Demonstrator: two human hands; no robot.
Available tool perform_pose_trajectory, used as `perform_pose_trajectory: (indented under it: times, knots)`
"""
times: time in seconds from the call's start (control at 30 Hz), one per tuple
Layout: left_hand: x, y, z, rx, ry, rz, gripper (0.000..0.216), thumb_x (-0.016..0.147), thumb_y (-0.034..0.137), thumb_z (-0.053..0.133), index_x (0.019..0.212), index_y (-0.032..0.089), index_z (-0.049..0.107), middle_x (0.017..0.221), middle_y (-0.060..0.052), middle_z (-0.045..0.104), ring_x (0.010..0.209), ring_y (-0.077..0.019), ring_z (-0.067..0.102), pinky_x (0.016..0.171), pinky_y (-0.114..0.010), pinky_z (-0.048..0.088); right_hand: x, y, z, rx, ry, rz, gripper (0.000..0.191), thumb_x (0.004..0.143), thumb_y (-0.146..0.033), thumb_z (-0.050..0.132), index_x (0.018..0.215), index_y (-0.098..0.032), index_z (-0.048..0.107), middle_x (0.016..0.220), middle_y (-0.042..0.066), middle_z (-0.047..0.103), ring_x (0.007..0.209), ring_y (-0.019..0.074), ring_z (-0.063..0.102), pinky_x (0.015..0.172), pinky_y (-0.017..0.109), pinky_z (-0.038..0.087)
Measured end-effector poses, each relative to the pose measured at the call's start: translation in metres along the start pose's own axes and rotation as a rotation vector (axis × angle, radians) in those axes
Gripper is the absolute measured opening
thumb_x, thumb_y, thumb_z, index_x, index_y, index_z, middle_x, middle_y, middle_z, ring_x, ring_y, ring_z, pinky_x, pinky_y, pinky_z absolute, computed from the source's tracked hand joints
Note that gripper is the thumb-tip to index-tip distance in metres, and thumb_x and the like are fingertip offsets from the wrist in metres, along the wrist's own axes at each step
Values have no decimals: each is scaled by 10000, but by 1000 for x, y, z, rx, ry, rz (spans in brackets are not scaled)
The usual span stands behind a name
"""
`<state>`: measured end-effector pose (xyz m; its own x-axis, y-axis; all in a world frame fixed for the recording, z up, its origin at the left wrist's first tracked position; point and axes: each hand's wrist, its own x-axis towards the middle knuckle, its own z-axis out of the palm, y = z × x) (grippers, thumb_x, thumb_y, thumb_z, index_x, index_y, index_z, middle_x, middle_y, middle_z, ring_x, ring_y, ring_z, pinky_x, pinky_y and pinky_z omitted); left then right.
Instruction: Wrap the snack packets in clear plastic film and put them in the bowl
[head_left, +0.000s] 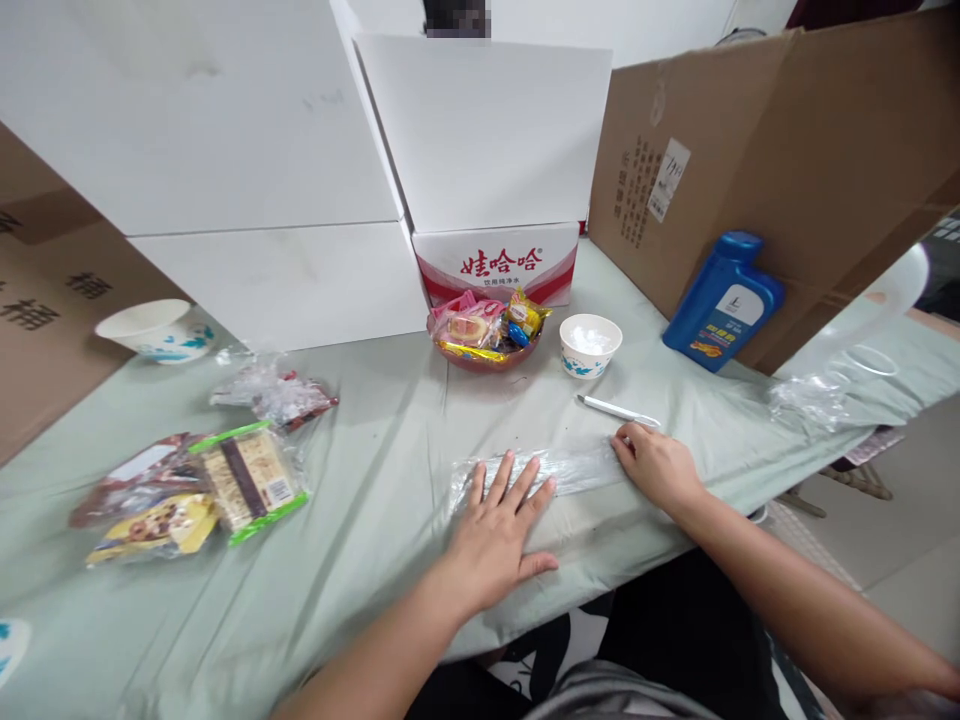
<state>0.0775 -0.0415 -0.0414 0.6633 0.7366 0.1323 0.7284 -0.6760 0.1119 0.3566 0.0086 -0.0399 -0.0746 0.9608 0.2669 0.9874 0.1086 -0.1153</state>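
A strip of clear plastic (574, 468), apparently a flattened bag, lies across the cloth near the table's front edge. Pressed flat on its left end, with fingers spread, is my left hand (495, 535). My right hand (660, 465) is closed at the strip's right end, fingertips pinched on the plastic. Just beyond that hand rests a white pen-like tool (619, 410) with a dark tip. A paper cup (590, 345) holding crumpled clear plastic stands behind it. Left of the cup, a reddish bowl (487, 362) is filled with wrapped snacks (480, 325).
Several packaged snacks (251, 480) and a crumpled clear bag (270, 395) lie on the left. A paper cup (161, 330) tilts behind them. White boxes (487, 140) wall off the back. At right, a blue bottle (724, 300) leans against a big cardboard box (750, 150).
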Motion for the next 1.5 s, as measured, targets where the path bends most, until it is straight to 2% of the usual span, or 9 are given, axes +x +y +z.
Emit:
perform_pose_trajectory:
  times: [0.2,0.37,0.53,0.73,0.83,1.03,1.2,1.37,1.5]
  knots:
    - [-1,0,6,-18,-96,-50,792,832,628,568,1499,296,298,1587,-87,256,1458,-418,134,1112,-697,169,2,-10,-13,139,242,-262,271,946,-325,481,1068,-155,654,1069,160,647,1052,294,573,923,455,450]
    - [-3,-5,7,9,-40,-22,843,811,661,568,1504,267,290,1579,-101,275,1456,-408,150,1114,-678,196,-15,-41,-6,160,-113,-728,853,842,-725,456,1452,-132,394,1485,171,423,1402,352,297,1123,586,213]
    - [-5,-11,8,7,5,-7,721,874,644,477,1478,272,350,1557,-89,331,1449,-376,199,1127,-625,221,-31,0,0,52,-166,-588,980,790,-779,465,1514,-145,280,1531,181,341,1432,394,217,1098,641,189]
    - [-2,12,-4,-18,51,-136,525,863,487,612,1319,236,545,1383,-133,526,1317,-367,416,1056,-557,363,-71,57,-14,143,24,-575,414,918,-254,511,1331,-271,541,1305,81,622,1197,273,547,973,484,415]
    - [0,23,-6,-71,53,-160,450,871,449,615,1247,205,579,1268,-131,597,1205,-331,521,997,-502,437,-88,60,-24,230,135,-573,325,870,-161,498,1121,-296,655,1156,61,693,1076,275,608,903,474,451]
    - [3,19,-1,-66,136,-122,465,895,333,586,1320,164,503,1410,-148,498,1355,-353,382,1127,-583,270,-85,18,-64,428,-18,-784,268,886,-182,499,1120,-269,596,1021,57,718,1090,250,627,930,439,450]
    - [2,27,-13,-316,39,12,355,827,218,624,1181,217,596,1220,-93,598,1181,-290,502,994,-465,445,-63,-23,-83,581,-266,-926,284,887,-117,418,1102,-210,579,881,58,706,799,178,643,792,366,480]
    - [2,22,-23,-553,-109,6,200,772,202,679,969,227,659,1105,-53,633,1134,-262,529,983,-423,453,-14,-45,-66,605,-167,-791,211,941,-183,448,1064,-195,620,837,62,700,803,175,650,781,331,487]
    - [0,5,-26,-818,-159,-156,613,804,185,609,1381,240,411,1160,-62,676,1126,-226,595,987,-407,466,36,-64,-36,605,-114,-622,158,934,-251,514,982,-186,649,872,70,705,784,179,652,726,301,494]
